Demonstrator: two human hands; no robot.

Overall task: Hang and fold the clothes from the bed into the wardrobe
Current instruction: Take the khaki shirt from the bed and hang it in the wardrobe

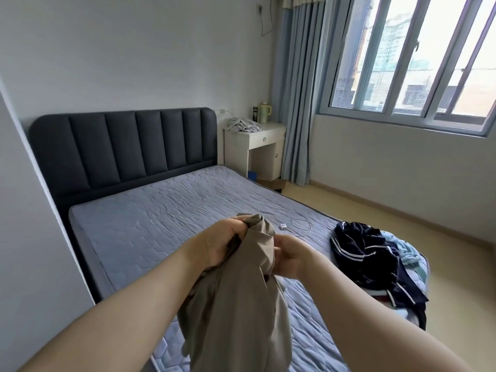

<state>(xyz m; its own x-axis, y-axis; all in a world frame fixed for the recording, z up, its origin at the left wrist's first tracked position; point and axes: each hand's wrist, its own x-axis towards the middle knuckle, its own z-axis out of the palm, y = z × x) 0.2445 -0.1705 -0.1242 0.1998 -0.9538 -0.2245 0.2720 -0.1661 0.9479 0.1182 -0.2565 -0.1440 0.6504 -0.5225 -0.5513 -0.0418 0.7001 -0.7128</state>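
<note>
Garment held aloft, grip bunched: risks noted

Item: beige garment (241, 299), lifted clear above the bed (150, 226), its lower part hanging down toward the near edge of the mattress. Upper end is gathered in the left hand (220, 245), fingers closed round a wad of fabric. Right hand (288, 257) is closed on the adjacent edge, pinching it; the hands are nearly touching.

Remaining stock: dark striped clothing (375, 264) is heaped at the right edge of the bed, with pale blue cloth (402, 248) beneath and beside it. Wardrobe is not in view.

Hazards, as judged:
- Collar or shoulder seam may be misidentified, since the fabric is crumpled in the grip; a crooked hang or fold would result.
- Hanging hem may be dragged across the mattress and caught on the white cable (300, 224) lying beyond the hands.
- Heap sits close to the bed edge and may be slid to the floor if the mattress cover is tugged.
</note>
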